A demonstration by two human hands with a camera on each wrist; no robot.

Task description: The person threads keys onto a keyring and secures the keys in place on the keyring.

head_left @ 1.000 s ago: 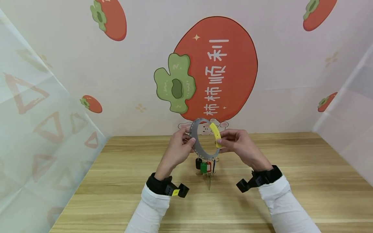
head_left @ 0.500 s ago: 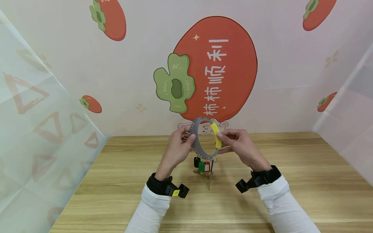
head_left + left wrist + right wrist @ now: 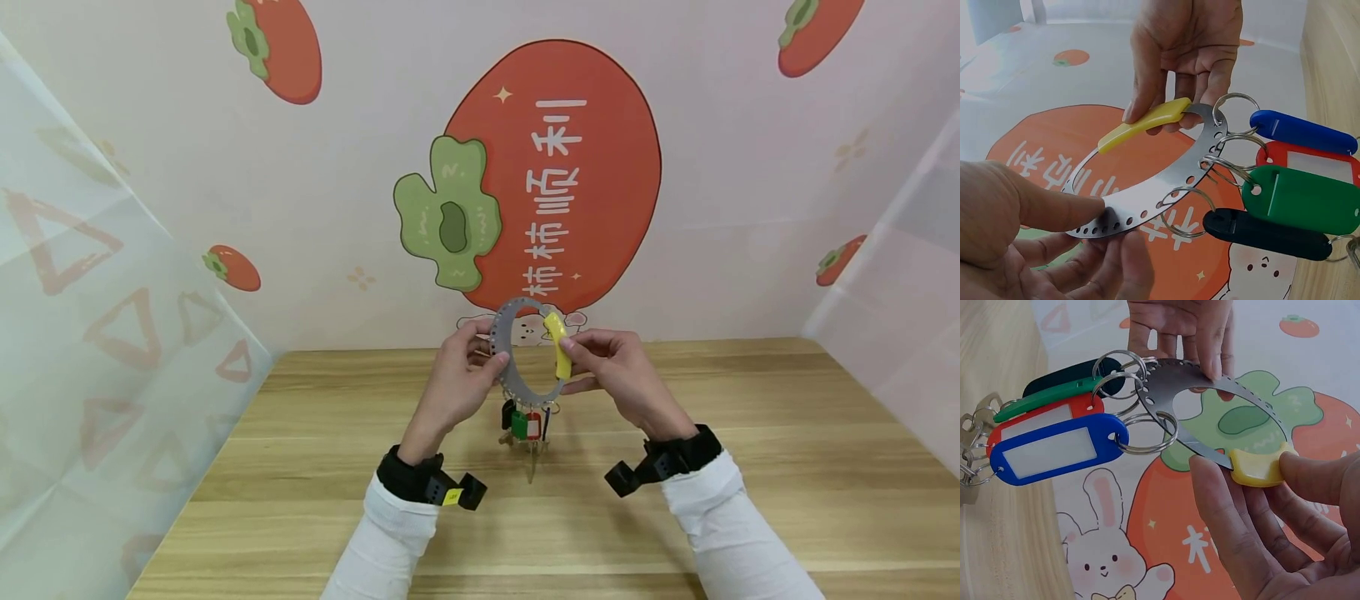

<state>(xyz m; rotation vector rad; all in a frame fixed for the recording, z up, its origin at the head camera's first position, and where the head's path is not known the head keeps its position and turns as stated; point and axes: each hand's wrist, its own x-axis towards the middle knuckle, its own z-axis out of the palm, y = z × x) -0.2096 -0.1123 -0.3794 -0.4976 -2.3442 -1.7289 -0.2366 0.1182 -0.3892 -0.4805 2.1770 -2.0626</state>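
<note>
A large grey metal key ring (image 3: 504, 333), drilled with small holes along its edge, is held upright above the table between both hands. My left hand (image 3: 462, 379) pinches the perforated side between thumb and fingers. On the opposite side, my right hand (image 3: 618, 379) pinches the yellow grip (image 3: 1144, 125), thumb on top. From the lower edge, split rings carry a blue key tag (image 3: 1054, 450), a red key tag (image 3: 1277, 152), a green key tag (image 3: 1304, 200) and a black key tag (image 3: 1266, 234). Metal keys (image 3: 969, 440) dangle beyond the tags, partly cut off in the wrist views.
Underneath is a wood-grain table (image 3: 337, 517). A pale backdrop (image 3: 337, 192) printed with persimmons stands behind it, with side sheets at left and right. Each wrist wears a black strap camera (image 3: 450, 490).
The key ring has risen slightly and turned a little, and the hanging tags and keys have swung left and up a bit. Both hands keep their hold.
</note>
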